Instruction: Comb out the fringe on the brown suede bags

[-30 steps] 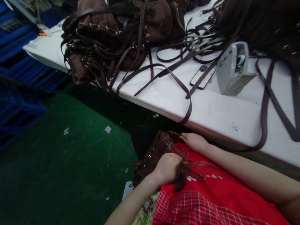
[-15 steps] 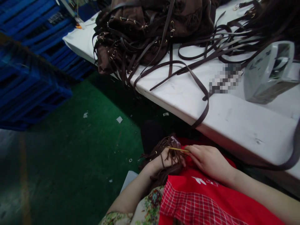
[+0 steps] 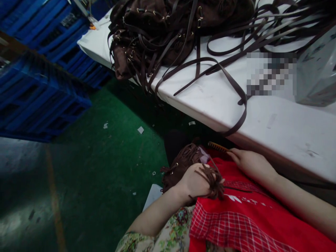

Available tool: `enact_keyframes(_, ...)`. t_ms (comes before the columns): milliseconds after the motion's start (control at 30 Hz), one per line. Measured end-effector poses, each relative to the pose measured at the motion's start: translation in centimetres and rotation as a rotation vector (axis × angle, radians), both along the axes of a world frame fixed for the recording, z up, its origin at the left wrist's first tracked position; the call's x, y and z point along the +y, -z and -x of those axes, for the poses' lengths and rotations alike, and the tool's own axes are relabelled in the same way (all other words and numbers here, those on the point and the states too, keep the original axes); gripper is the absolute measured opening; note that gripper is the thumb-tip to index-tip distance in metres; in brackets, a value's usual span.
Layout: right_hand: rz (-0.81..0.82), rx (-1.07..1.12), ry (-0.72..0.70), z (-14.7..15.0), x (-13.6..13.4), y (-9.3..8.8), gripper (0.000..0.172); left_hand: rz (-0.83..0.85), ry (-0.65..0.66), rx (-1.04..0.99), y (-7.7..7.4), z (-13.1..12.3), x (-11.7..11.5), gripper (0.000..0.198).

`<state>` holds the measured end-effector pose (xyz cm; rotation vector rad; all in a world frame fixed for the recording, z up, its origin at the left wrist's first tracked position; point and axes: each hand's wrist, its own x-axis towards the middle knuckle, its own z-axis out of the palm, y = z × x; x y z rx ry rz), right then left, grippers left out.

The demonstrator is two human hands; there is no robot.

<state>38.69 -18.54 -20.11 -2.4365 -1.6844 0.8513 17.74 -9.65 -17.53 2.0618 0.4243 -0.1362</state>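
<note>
My left hand [image 3: 196, 180] is closed around a dark brown tassel [image 3: 216, 184], whose thin strips fan out past the fingers over the red apron [image 3: 262, 206]. Pinched in my right hand [image 3: 250, 163] is a yellowish comb [image 3: 217, 146] with dark gaps between its teeth, pointing left near the table edge and apart from the tassel. Behind the left hand, a brown bag [image 3: 181, 164] with small gold-coloured eyelets lies on my lap. A pale, purplish piece [image 3: 203, 154] shows at the bag's right side.
A white table [image 3: 199, 105] runs diagonally in front of me, bearing piled brown bags [image 3: 168, 31] and long straps [image 3: 236, 84]. A translucent grey container [image 3: 319, 70] stands at the right. Blue pallets [image 3: 47, 94] are stacked on the green floor [image 3: 118, 150] at left.
The comb has moved away from the strips, up and to the right, with my right hand. My left hand has come right and turned, so the tassel now spreads out over the apron.
</note>
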Motion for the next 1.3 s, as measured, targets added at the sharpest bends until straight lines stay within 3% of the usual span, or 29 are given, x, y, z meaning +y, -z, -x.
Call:
enact_keyframes(100, -0.163, 0.351, 0.089, 0.1, 1.2, 0.2, 0.031, -0.179, 0.087, -0.012, -1.4, -0.4, 0.2, 0.022)
enact_keyframes(200, -0.263, 0.621, 0.059, 1.2, 3.6, 0.1, 0.035, -0.371, 0.315, -0.019, -2.9, -1.0, 0.1, 0.014)
enact_keyframes(300, -0.14, 0.832, -0.059, 2.6, 6.3, 0.1, 0.032, -0.332, 0.427, 0.024, -3.4, -1.6, -0.5, 0.012)
enact_keyframes(433, 0.031, 1.072, -0.227, 4.2, 8.6, 0.2, 0.045, -0.234, 0.395, 0.056, -2.8, -2.1, -0.8, 0.015)
enact_keyframes(567, 0.02, 0.859, -0.462, 5.8, 9.5, 0.2, 0.057, -0.181, 0.366, 0.05, -2.3, -2.1, -0.5, 0.013)
enact_keyframes(700, 0.033, 0.467, -0.604, 7.5, 10.1, 0.2, 0.047, -0.168, 0.349, 0.009, -1.6, -2.1, -0.6, 0.014)
enact_keyframes(800, 0.094, 0.279, -0.635, 8.1, 10.1, 0.5, 0.039, -0.123, 0.332, -0.013, -1.4, -2.1, -0.4, 0.017)
enact_keyframes(900, 0.142, 0.28, -0.586, 7.9, 9.7, 1.0, 0.025, -0.026, 0.309, -0.093, -3.0, -0.8, 1.0, 0.028)
enact_keyframes(1033, 0.099, 0.447, -0.451, 7.3, 8.5, 1.9, 0.018, 0.217, 0.171, -0.276, -6.6, 5.1, 5.1, 0.04)
enact_keyframes(1100, 0.121, 0.583, -0.357, 7.2, 8.1, 2.2, 0.02, 0.303, -0.026, -0.301, -7.0, 8.6, 7.5, 0.031)
enact_keyframes(1167, 0.184, 0.718, -0.274, 7.1, 8.0, 2.4, 0.024, 0.325, -0.365, -0.43, -5.8, 11.0, 9.8, 0.025)
enact_keyframes(1233, 0.215, 0.824, -0.201, 7.1, 8.2, 2.5, 0.028, 0.25, -0.613, -0.341, -3.3, 11.5, 11.6, 0.033)
enact_keyframes(1300, 0.195, 0.921, -0.154, 7.1, 8.4, 2.5, 0.031, 0.12, -0.623, -0.064, -0.2, 10.2, 12.7, 0.031)
